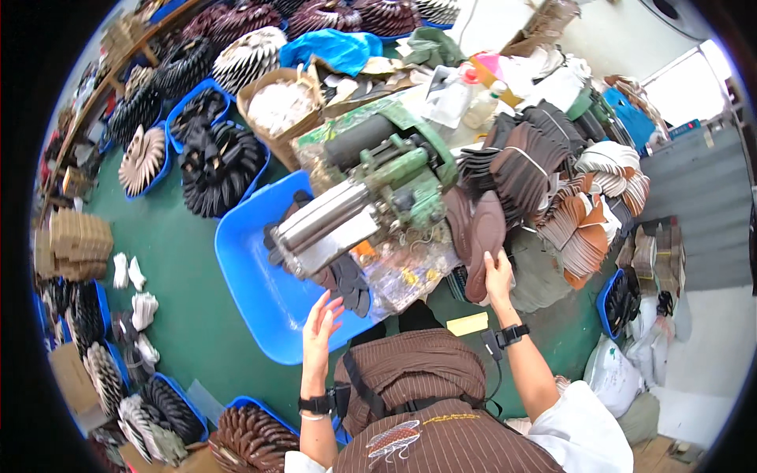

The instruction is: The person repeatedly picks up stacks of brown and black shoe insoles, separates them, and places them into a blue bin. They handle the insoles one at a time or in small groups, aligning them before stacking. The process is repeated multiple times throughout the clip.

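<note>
My right hand [498,281] grips the near end of a brown shoe insole [482,235], which stands on end beside the machine; part of another brown piece shows behind it. Fingers spread and holding nothing, my left hand [321,322] is above the near edge of a blue tub [268,335]. Close to its fingertips, dark grey insoles [347,284] lie in the tub, under the machine's front. Between and beyond my hands stands a green machine [418,185] with shiny metal rollers [327,217] that overhang the tub.
Bundled dark insoles [524,162] and tan-brown ones [579,232] pile up right of the machine. A cardboard box [280,106] of white pieces stands behind the tub. Plastic bottles [482,106] sit at the back. More blue tubs [225,169] of bundled pieces line the green floor [189,272].
</note>
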Available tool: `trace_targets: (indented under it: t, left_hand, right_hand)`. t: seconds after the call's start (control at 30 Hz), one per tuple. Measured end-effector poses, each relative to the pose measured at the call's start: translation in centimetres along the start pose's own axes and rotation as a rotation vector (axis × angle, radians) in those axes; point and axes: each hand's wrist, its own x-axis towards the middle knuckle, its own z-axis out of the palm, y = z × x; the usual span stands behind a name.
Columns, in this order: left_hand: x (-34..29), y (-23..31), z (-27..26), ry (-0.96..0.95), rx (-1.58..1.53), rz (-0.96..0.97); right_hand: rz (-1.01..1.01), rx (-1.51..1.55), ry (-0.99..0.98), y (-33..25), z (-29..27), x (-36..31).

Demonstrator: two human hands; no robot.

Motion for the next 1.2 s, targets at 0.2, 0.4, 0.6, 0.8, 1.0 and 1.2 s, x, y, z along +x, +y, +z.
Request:
trace_targets:
  t: [0.2,0.4,0.6,0.8,1.0,1.2]
  left_hand:
    - [0.6,0.0,2.9,0.046,0.146,-0.028]
    - [3.4,-1.2,9.5,0.131,0.293,-0.048]
    - [9.1,0.2,21.8,-0.104,0.307,0.017]
    - [19.6,2.4,35.0,-0.236,0.411,0.287]
    - [23.7,4.9,39.9,-0.310,0.483,0.306]
    - [14.1,17.1,40.4,-0.416,1.414,0.825]
  right_hand:
    - [-0.012,-0.011,-0.226,2.4,2.5,8.1]
    - [-0.054,0.101,-0.149,0.3,2.0,11.2]
    - [0.008,0.328,0.397,-1.9,-7.8,17.1]
    - [0.395,0.385,0.022,0.5,-7.3,26.4]
    - [0.294,0.777,-0.144,-0.6,-11.0,26.1]
    - [-0.049,0.617,-0.974,-4.8,-18.9,27.3]
